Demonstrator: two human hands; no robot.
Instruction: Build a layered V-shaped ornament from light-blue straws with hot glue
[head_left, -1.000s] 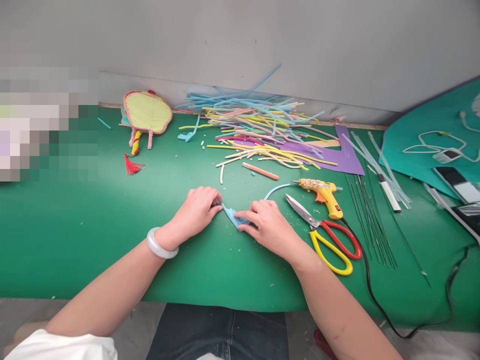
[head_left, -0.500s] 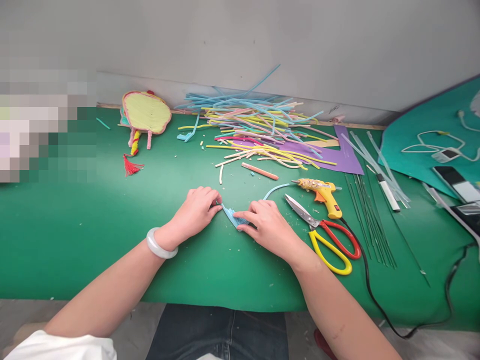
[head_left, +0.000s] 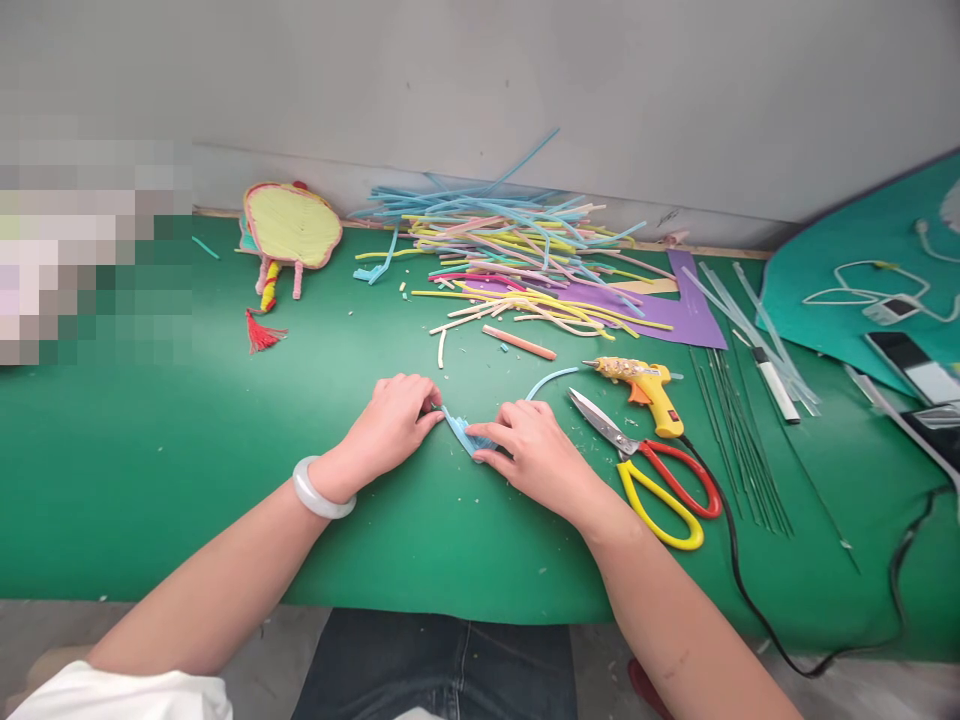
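Note:
A small light-blue piece made of fuzzy strips [head_left: 461, 430] lies on the green table between my hands. My left hand [head_left: 397, 420] pinches its upper left end with thumb and fingertips. On its right side, the thumb and fingers of my right hand [head_left: 529, 450] close on the piece and cover part of it. A loose blue strip [head_left: 551, 379] curves out beyond my right hand toward the glue gun [head_left: 645, 385]. Scissors [head_left: 630, 445] with red and yellow handles lie open just right of my right hand.
Coloured strips [head_left: 510, 230] are heaped at the back by the wall, partly over purple sheet [head_left: 697, 310]. A yellow fan shape [head_left: 292, 228] lies back left. Thin green wires [head_left: 750, 450], a marker [head_left: 778, 388], a phone [head_left: 911, 365] and a black cord [head_left: 739, 570] are on the right.

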